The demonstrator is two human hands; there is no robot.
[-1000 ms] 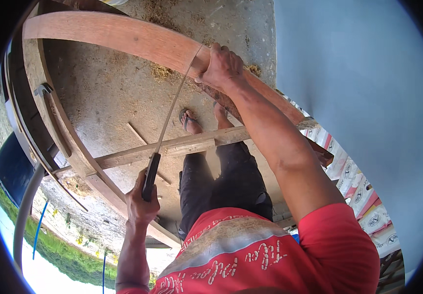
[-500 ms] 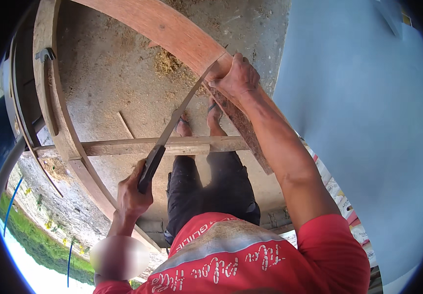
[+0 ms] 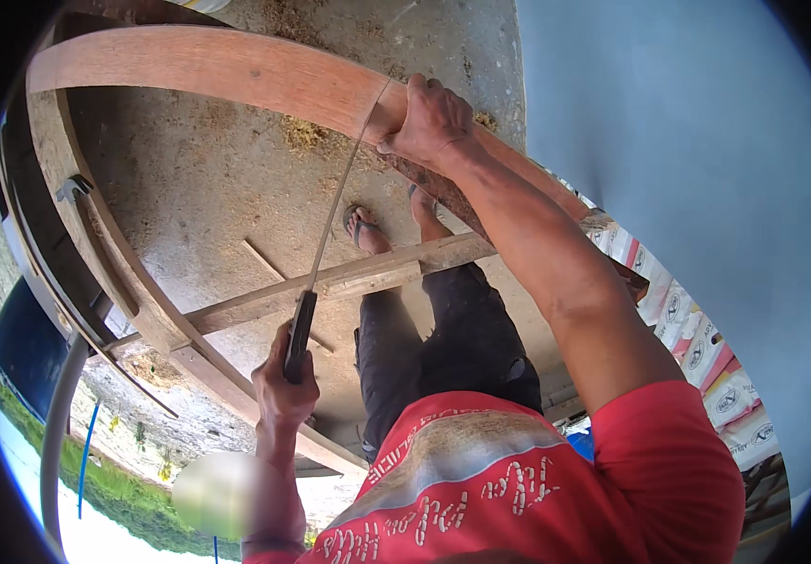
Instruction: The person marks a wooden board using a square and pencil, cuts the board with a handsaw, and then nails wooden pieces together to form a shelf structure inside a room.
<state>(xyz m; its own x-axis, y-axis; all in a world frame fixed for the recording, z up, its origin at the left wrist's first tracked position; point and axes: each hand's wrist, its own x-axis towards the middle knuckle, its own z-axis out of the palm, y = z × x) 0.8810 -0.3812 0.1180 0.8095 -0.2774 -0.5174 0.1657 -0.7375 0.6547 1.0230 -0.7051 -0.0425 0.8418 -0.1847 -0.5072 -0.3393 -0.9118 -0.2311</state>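
Note:
My left hand [image 3: 285,376] is wrapped round the black handle of a handsaw [image 3: 328,221]. The saw's blade slants up and to the right, its far end at a cut line across a reddish wooden plank [image 3: 236,73]. Just right of that line, my right hand [image 3: 430,122] grips the plank's edge, fingers over the top and thumb on the near side. Under my right forearm the plank runs on, with a rough dark board [image 3: 448,197] beneath it.
A curved wooden frame [image 3: 156,315] stands at the left, a claw hammer [image 3: 74,188] on it. A wooden crossbar [image 3: 368,271] spans in front of my legs. Sawdust [image 3: 304,133] and a thin stick [image 3: 264,258] lie on the concrete floor. Stacked printed sacks [image 3: 706,348] are at the right.
My view has turned, so the plank now lies flatter across the top. The saw stands steeper and shows its blade more edge-on. Both hands keep their grips.

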